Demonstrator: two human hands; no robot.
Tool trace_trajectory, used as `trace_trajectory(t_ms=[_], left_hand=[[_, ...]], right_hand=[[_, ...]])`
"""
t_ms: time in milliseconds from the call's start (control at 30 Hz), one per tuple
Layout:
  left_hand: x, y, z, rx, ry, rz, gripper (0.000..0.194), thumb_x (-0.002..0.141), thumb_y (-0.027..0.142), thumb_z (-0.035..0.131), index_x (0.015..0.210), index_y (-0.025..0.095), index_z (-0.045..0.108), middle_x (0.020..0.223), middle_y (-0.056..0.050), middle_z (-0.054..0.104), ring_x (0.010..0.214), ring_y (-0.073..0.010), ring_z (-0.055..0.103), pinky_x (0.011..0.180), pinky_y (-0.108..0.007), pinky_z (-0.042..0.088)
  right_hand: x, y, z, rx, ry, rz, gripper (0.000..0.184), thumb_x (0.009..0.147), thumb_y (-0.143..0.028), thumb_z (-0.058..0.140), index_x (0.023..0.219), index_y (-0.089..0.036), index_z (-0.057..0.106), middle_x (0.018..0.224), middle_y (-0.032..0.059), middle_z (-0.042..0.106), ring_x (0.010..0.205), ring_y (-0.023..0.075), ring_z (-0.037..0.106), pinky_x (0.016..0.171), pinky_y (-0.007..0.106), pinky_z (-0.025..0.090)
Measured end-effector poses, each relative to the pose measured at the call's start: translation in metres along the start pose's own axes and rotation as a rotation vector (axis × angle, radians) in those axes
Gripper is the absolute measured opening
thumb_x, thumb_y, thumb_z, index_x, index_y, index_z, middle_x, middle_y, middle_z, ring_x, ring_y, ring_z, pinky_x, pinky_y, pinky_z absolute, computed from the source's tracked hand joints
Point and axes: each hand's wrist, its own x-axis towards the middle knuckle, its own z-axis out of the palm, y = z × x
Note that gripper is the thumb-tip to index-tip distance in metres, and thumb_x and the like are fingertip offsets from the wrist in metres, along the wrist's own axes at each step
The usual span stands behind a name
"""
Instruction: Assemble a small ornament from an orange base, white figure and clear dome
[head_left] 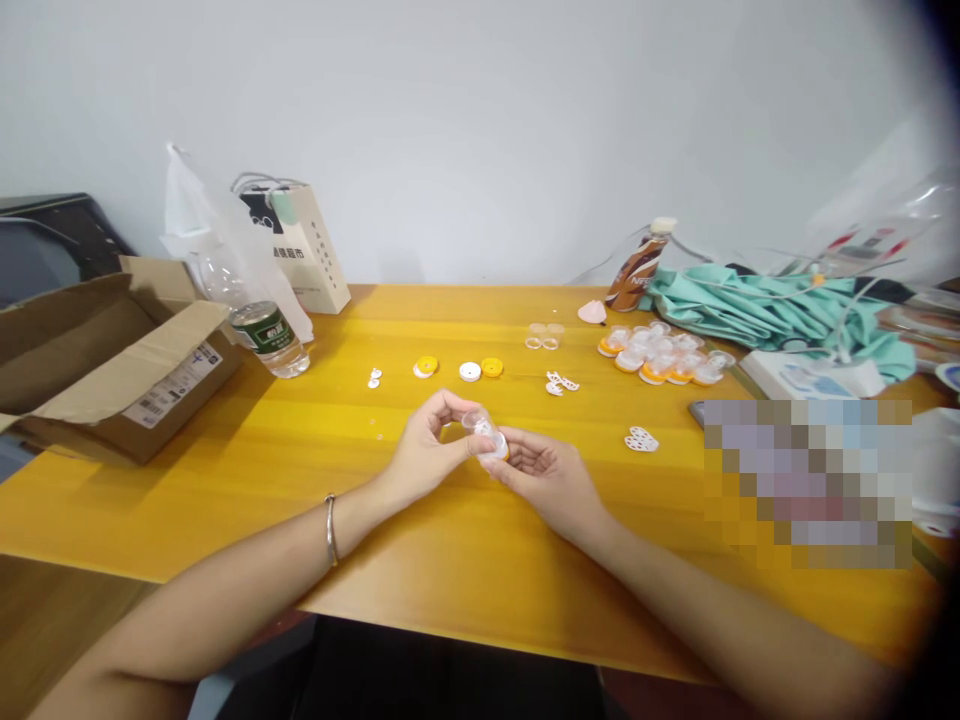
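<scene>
Above the middle of the table, my left hand (442, 440) and my right hand (544, 475) both grip one small plastic capsule (487, 436) with a clear top, white middle and orange base. My left fingers pinch its clear end, and my right fingertips press round the base. Fingers cover part of it. Beyond my hands lie yellow discs (492, 368) and white discs (469, 372). Small white cut-out pieces (561, 383) and clear rings (544, 337) lie farther right. Several capsules like the held one form a cluster (664, 355) at the back right.
An open cardboard box (150, 370) and a water bottle (270, 340) stand at the left, near a paper bag (311, 245). At the right are a brown drink bottle (641, 265), crumpled green cloth (765, 310) and a white heart-shaped piece (642, 439). A blurred patch hides the right side.
</scene>
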Motion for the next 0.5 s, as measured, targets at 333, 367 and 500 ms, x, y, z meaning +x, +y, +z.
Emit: trace_trajectory(t_ms=[333,367,500], left_hand=[[0.0013,-0.0018,-0.0034,0.024,-0.043,-0.01,0.028,0.064,0.023,0.073,0.088,0.017,0.06,0.082,-0.002,0.062,0.08,-0.0137,0.055,0.08,-0.028,0.04],[0.0016,-0.0014,-0.0041,0.022,-0.055,-0.015,0.028,0.064,0.023,0.072,0.089,0.017,0.06,0.083,-0.002,0.062,0.081,-0.0138,0.055,0.08,-0.028,0.04],[0.0024,0.0026,-0.0072,0.003,-0.126,-0.036,0.027,0.069,0.023,0.069,0.094,0.018,0.063,0.09,-0.004,0.065,0.085,-0.0152,0.057,0.083,-0.029,0.041]], right_hand=[[0.0009,0.0021,-0.0027,-0.039,-0.022,0.007,0.026,0.068,-0.032,0.067,0.091,-0.021,0.066,0.064,-0.0025,0.056,0.058,0.0105,0.049,0.057,0.025,0.041],[0.0008,0.0014,-0.0026,-0.042,-0.02,0.01,0.025,0.068,-0.033,0.067,0.09,-0.021,0.066,0.064,-0.0027,0.056,0.057,0.0103,0.049,0.056,0.024,0.041],[0.0005,-0.0005,-0.0028,-0.019,-0.03,0.027,0.022,0.067,-0.032,0.068,0.085,-0.02,0.066,0.065,-0.0023,0.058,0.059,0.0106,0.05,0.059,0.026,0.042]])
